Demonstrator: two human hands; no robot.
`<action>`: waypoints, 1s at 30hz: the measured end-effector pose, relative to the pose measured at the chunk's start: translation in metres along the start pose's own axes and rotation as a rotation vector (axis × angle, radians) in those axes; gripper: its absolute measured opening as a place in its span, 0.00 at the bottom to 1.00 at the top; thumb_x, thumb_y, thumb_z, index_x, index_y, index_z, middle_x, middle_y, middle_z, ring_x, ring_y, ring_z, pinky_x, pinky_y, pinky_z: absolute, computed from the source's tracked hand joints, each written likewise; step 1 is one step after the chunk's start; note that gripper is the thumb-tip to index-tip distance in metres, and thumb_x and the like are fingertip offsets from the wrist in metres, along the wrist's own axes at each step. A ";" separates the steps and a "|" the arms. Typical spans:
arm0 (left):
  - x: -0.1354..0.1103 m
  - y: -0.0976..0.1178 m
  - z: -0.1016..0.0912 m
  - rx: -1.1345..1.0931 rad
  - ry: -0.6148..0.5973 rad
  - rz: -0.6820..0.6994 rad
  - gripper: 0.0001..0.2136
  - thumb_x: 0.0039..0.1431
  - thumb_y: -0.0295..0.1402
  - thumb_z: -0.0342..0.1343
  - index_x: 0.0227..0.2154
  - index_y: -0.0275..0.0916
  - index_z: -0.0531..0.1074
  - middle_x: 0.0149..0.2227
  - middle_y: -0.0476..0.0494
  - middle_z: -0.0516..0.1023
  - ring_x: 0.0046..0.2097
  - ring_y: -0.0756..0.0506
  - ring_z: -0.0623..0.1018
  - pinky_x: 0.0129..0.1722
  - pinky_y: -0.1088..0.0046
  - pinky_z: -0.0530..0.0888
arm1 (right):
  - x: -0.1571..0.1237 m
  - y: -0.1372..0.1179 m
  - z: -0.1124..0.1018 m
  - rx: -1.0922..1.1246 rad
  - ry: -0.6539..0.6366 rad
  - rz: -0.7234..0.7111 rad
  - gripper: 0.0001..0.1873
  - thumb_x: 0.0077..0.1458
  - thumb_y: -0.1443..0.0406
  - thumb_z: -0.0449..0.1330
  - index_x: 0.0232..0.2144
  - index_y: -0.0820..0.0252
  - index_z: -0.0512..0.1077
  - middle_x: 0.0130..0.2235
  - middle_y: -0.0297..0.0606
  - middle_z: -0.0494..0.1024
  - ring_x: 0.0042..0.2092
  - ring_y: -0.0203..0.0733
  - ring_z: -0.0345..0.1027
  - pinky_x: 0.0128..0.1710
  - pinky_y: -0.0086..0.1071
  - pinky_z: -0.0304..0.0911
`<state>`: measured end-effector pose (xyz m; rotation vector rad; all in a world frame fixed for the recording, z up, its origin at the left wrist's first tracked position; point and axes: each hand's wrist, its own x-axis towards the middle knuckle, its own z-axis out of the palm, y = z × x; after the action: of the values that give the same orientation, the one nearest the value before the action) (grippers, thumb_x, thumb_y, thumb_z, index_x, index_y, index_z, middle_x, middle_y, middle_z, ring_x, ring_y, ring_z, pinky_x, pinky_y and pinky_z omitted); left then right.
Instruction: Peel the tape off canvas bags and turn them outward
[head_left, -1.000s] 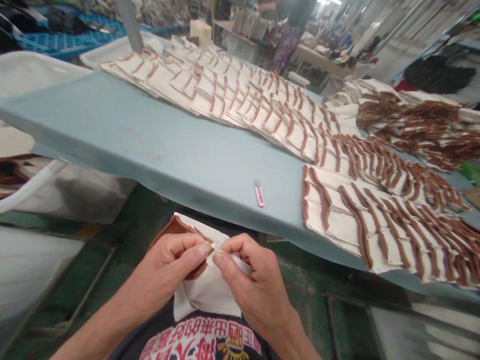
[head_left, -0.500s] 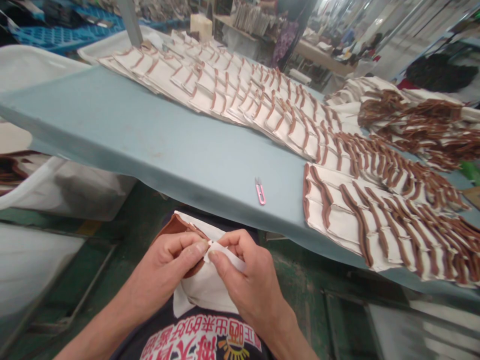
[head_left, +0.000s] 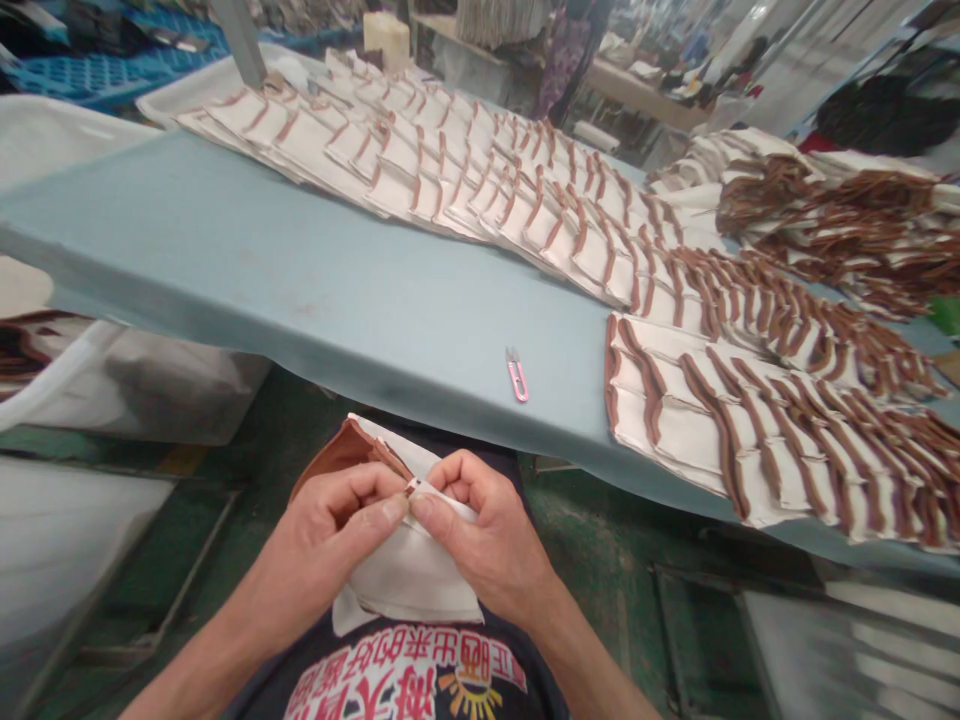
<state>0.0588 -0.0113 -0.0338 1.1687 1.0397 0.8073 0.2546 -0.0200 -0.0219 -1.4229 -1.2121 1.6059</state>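
A cream and brown fabric piece [head_left: 412, 570] lies over my lap, just below the table edge. My left hand [head_left: 349, 520] pinches it between thumb and forefinger, near the brown edging. Right beside it, my right hand [head_left: 476, 520] grips the cream cloth, thumb on top. The two thumb tips almost touch, and a small dark mark shows on the fabric there. What lies under the fingertips is hidden. Pink thread snips [head_left: 517, 376] rest on the table ahead of my hands, with neither hand on them.
On the blue-grey table [head_left: 262, 250], overlapping rows of cream pieces with brown edging [head_left: 465, 190] run from far left to near right. A larger heap of brown and cream pieces [head_left: 840, 210] sits at the back right. White bins [head_left: 187, 390] stand at the left.
The brown flap between my hands has folded away and more cream cloth shows. My right thumb has moved closer to my left fingertips. The view has shifted slightly.
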 end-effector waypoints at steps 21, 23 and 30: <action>-0.014 0.006 0.011 0.268 0.184 0.033 0.11 0.66 0.36 0.56 0.33 0.40 0.83 0.30 0.49 0.82 0.31 0.46 0.77 0.29 0.75 0.71 | 0.009 0.019 0.010 0.050 -0.045 -0.029 0.20 0.61 0.47 0.68 0.35 0.55 0.70 0.26 0.26 0.71 0.27 0.34 0.58 0.27 0.28 0.54; -0.016 0.004 0.011 0.297 0.205 0.047 0.10 0.65 0.34 0.57 0.34 0.40 0.83 0.30 0.49 0.82 0.31 0.45 0.78 0.29 0.74 0.71 | 0.010 0.020 0.013 0.040 -0.031 -0.032 0.19 0.60 0.48 0.68 0.35 0.54 0.71 0.26 0.26 0.71 0.27 0.34 0.59 0.27 0.28 0.54; -0.020 -0.012 0.020 0.414 0.357 0.200 0.11 0.66 0.33 0.56 0.33 0.42 0.84 0.31 0.49 0.84 0.30 0.45 0.78 0.30 0.73 0.70 | 0.009 0.018 0.022 0.152 -0.025 -0.055 0.16 0.59 0.50 0.64 0.31 0.53 0.67 0.24 0.23 0.65 0.24 0.33 0.54 0.26 0.29 0.51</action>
<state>0.0708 -0.0394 -0.0397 1.5316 1.4476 1.0128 0.2326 -0.0222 -0.0422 -1.2676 -1.1076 1.6455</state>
